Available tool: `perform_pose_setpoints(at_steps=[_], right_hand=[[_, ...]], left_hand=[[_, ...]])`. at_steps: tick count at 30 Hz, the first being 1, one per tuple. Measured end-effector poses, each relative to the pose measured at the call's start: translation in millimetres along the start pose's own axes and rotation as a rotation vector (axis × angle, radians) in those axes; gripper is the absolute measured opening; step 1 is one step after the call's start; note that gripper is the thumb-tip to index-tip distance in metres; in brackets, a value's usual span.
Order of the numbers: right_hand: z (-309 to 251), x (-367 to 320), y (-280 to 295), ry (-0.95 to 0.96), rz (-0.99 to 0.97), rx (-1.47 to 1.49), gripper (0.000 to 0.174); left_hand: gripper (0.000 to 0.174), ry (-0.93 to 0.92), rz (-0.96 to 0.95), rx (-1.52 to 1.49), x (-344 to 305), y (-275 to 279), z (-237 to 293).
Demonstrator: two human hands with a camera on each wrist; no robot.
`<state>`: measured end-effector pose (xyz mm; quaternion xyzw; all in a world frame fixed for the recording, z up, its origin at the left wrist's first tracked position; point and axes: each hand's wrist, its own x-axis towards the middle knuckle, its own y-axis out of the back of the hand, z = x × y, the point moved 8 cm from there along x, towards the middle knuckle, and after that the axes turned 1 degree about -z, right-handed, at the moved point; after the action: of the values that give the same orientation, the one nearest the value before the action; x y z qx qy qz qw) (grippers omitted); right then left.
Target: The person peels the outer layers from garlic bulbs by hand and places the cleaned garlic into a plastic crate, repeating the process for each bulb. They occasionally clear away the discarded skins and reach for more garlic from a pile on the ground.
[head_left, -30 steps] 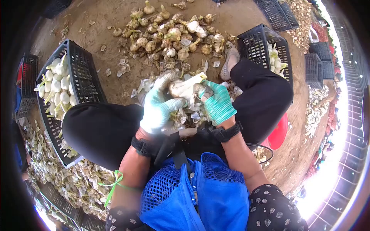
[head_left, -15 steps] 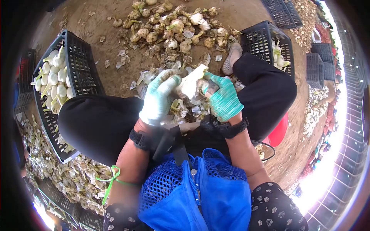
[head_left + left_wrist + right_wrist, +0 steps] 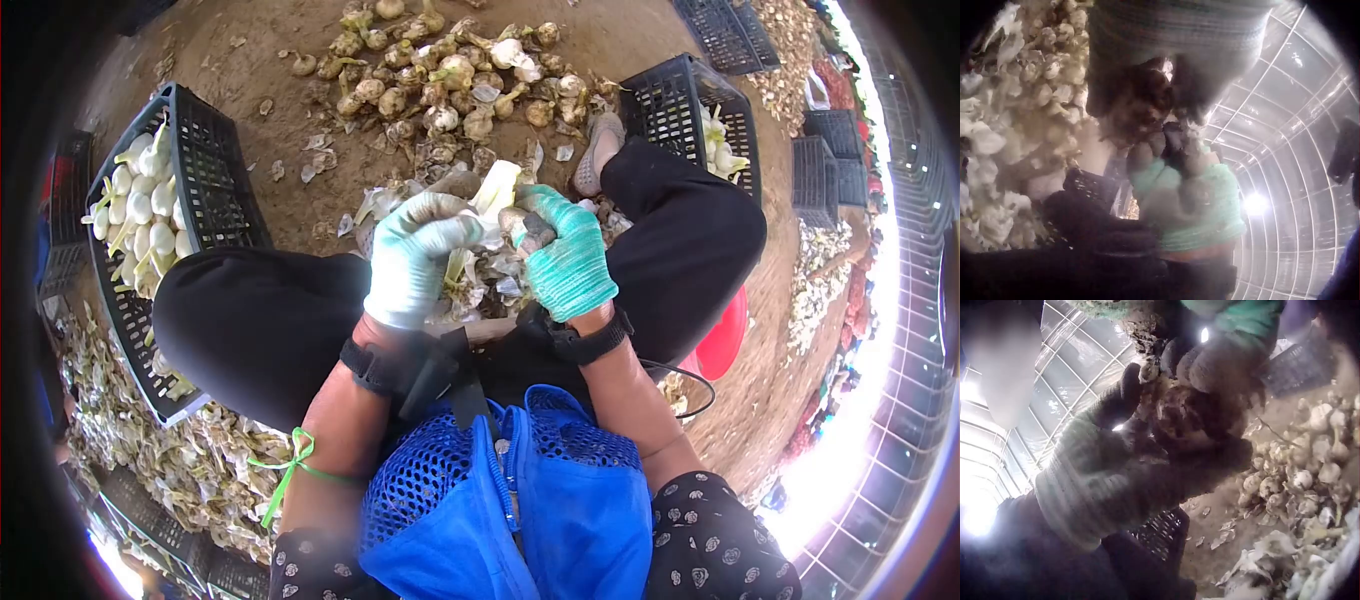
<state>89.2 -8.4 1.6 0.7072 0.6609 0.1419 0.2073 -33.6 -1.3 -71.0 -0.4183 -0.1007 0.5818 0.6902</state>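
Observation:
In the head view a garlic bulb with a pale stem [image 3: 497, 188] is between the two gloved hands. The left hand [image 3: 418, 255], in a whitish glove, curls its fingers round the bulb end, mostly hidden by the hand. My right hand [image 3: 567, 252], in a green glove, has bare, dirty fingertips pinched at the stem. In the right wrist view the bulb [image 3: 1179, 415] shows dark and root side out, resting in the left hand [image 3: 1107, 478], with the right fingertips against it. The left wrist view is dim; the right glove [image 3: 1191, 203] faces the bulb there.
Unpeeled garlic [image 3: 455, 75] is heaped on the ground ahead. A black crate [image 3: 215, 180] of white bulbs stands at the left, another crate [image 3: 665, 105] at the right. Loose skins [image 3: 500, 280] lie between the legs, and more skins [image 3: 190, 455] cover the ground lower left.
The bulb's stem has turned more upright and the bulb is now mostly behind the left hand. Both hands have drawn closer together, with the right shifting slightly left since half a second ago.

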Motion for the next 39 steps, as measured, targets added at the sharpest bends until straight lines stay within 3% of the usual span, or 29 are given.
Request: perform_pose_setpoints(at_steps=[2,4,9,11,13,14,15,17,19,21,24,25,27,29,30,31,32,33,37,39], right_hand=[[3.4,1.3,-3.7,-0.024,-0.046,-0.02,0.027],[17.1,1.2,-4.9,-0.142,-0.026,0.161,0.029],[15.1,-0.5,-7.1,-0.119,0.001,0.13,0.031],[15.8,-3.3,-8.3,-0.139,0.027,0.171,0.032],[12.2,-5.0,-9.5,-0.098,0.031,0.069,0.031],[17.4,-7.1,-16.5,-0.306,-0.118,0.028,0.025],[20.2,-7.2,-19.1,-0.305,-0.12,0.028,0.025],[1.2,-5.9,-24.0,0.141,-0.074,-0.115,0.015],[36.7,-1.9,-15.9,-0.03,0.031,-0.05,0.014],[50.1,7.5,8.4,0.04,0.168,-0.135,0.018],[81.4,8.3,14.7,-0.126,0.143,-0.228,0.026],[82.6,10.2,15.3,-0.13,0.146,-0.226,0.026],[67.4,13.2,19.7,0.04,0.244,-0.362,0.029],[43.2,11.5,32.1,0.01,0.313,-0.222,0.035],[45.5,12.7,36.2,-0.004,0.29,-0.007,0.035],[47.9,12.7,38.1,-0.021,0.263,0.206,0.036],[22.9,11.1,32.4,0.151,0.15,0.153,0.032],[3.5,8.2,25.2,0.191,0.012,-0.029,0.031],[9.7,-4.8,-22.6,0.133,-0.348,0.032,0.042],[16.2,-6.2,-27.8,0.166,-0.24,-0.004,0.04]], left_hand=[[0.015,0.008,0.027,-0.127,3.0,6.1,-1.5],[0.015,0.039,0.07,-0.308,6.3,16.1,-9.2],[0.016,-0.001,0.165,-0.291,14.5,23.7,-16.8],[0.02,0.062,0.276,-0.464,13.5,22.5,-21.5],[0.027,0.111,0.248,-0.413,13.5,21.4,-25.9],[0.027,0.116,0.259,-0.283,12.9,25.1,-30.1],[0.027,0.12,0.271,-0.154,11.6,27.5,-32.2],[0.026,0.159,0.323,-0.156,7.7,29.2,-31.4],[0.023,0.158,0.278,-0.182,11.3,35.2,-31.2],[0.02,0.14,0.169,-0.331,12.0,25.1,-20.0],[0.022,0.229,0.096,-0.268,5.7,13.9,-14.9],[0.024,0.249,0.087,-0.31,4.6,5.9,-16.0],[0.027,0.275,0.076,-0.343,2.5,0.9,-17.6],[0.04,0.157,-0.157,-0.238,2.3,-12.6,-4.2],[0.052,0.166,-0.156,-0.198,3.9,-12.5,-6.0],[0.052,0.169,-0.155,-0.194,3.4,-14.9,-5.5],[0.051,0.157,-0.183,-0.157,2.4,-21.4,-2.9],[0.049,0.145,-0.215,-0.12,2.7,-27.6,-2.0],[0.048,0.134,-0.152,-0.088,10.6,-18.3,-15.5],[0.06,0.322,-0.061,-0.041,15.5,8.0,-35.7]])
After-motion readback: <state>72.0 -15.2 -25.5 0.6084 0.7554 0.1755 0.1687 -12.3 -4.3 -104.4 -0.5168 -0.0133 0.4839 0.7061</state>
